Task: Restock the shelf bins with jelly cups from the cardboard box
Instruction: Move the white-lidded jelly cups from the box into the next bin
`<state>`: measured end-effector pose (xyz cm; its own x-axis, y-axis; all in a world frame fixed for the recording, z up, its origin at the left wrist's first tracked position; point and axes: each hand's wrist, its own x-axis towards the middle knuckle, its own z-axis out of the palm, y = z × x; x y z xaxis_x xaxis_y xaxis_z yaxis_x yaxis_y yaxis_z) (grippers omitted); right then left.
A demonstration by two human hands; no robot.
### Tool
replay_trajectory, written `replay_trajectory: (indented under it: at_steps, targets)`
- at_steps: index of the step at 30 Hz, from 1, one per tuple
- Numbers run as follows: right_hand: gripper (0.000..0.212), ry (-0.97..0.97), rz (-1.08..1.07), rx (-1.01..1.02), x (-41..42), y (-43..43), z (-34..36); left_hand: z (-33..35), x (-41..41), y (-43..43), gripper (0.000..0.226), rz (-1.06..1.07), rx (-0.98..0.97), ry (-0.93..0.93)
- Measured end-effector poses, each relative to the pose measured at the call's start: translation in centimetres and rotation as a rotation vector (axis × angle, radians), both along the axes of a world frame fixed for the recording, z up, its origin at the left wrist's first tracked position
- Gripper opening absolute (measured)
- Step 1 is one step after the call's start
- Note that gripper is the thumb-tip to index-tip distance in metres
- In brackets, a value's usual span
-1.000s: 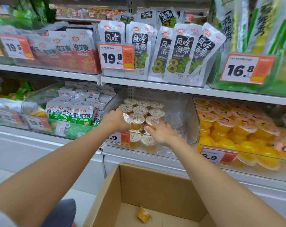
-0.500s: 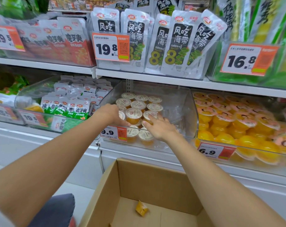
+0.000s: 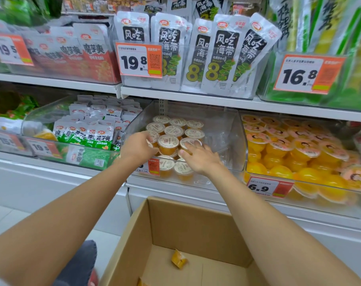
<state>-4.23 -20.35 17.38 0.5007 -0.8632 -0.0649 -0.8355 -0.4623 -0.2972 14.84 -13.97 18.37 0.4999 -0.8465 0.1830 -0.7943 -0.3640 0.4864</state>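
Two bare forearms reach up from the lower corners of the frame, over the open cardboard box [image 3: 188, 228], into the clear plastic bin [image 3: 227, 129] at the centre of the frame. The left hand [image 3: 139, 148] sits at the left edge of the stacked jelly cups [image 3: 171, 133], knuckles toward the camera, fingers bent against the leftmost cup. Whether they close round it I cannot tell, since the back of the hand hides them. The right hand [image 3: 200, 156] lies with fingers stretched out, side by side, flat on a foil lid at the stack's right side, thumb low against a cup wall.

The cups are small round tubs of orange jelly with pale printed lids, packed in tight rows and in at least two layers in the bin's left half. To their right the bin's glossy floor shows through as far as its right wall. The bin's front lip is low and carries an orange price tag [image 3: 152, 167], partly covered by the left wrist. A white shelf edge [image 3: 196, 99] runs close above the bin's back.

The box is plain brown corrugated board with straight, sharp walls, and its far wall stands just below the bin. A crumpled orange scrap [image 3: 178, 259] lies on its flat floor.
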Motion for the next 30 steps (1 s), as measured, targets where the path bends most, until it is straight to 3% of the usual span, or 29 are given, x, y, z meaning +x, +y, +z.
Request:
replay_trajectory:
  at_steps: [3,6,8,11,17,19,22,25,27,28,30]
  targets:
    - [0.048,-0.185,0.012,-0.210,-0.6,1.0,-0.3,-0.5,-2.2,1.7,0.013,-0.044,-0.154,0.035]
    - [0.024,-0.463,0.056,-0.583,-1.8,3.5,-1.4,-1.5,-4.6,3.7,0.012,-0.120,-0.208,0.113]
    - [0.012,-0.521,0.078,-0.682,-2.8,5.5,-3.3,-3.1,-5.9,4.9,0.012,-0.162,-0.207,0.086]
    - [0.012,-0.479,0.061,-0.454,-4.5,8.0,-7.6,-6.9,-7.4,6.5,0.011,-0.237,-0.055,0.090]
    - [0.023,-0.120,0.041,0.152,-9.2,11.1,-20.2,-18.9,-8.3,8.9,0.004,-0.372,0.711,0.011]
    - [0.024,0.001,-0.032,0.383,-10.4,12.3,-24.8,-23.3,-8.5,10.3,0.015,-0.411,0.925,-0.023]
    - [0.022,0.024,-0.116,0.684,-11.4,15.1,-30.4,-29.8,-7.4,13.0,0.034,-0.403,1.124,0.022]
    - [0.014,0.066,-0.142,0.856,-11.3,17.6,-34.0,-37.2,-5.2,14.8,0.046,-0.313,1.156,0.157]
    - [0.014,0.069,-0.172,0.934,-11.0,18.8,-35.4,-40.2,-4.8,15.3,0.069,-0.217,1.095,0.284]
    - [0.022,0.082,-0.173,0.967,-10.7,19.3,-36.1,-40.2,-5.2,15.4,0.078,-0.168,1.037,0.334]
    - [0.059,0.164,-0.070,0.983,-10.3,20.2,-36.8,-39.8,-6.1,15.4,0.080,-0.113,0.955,0.352]
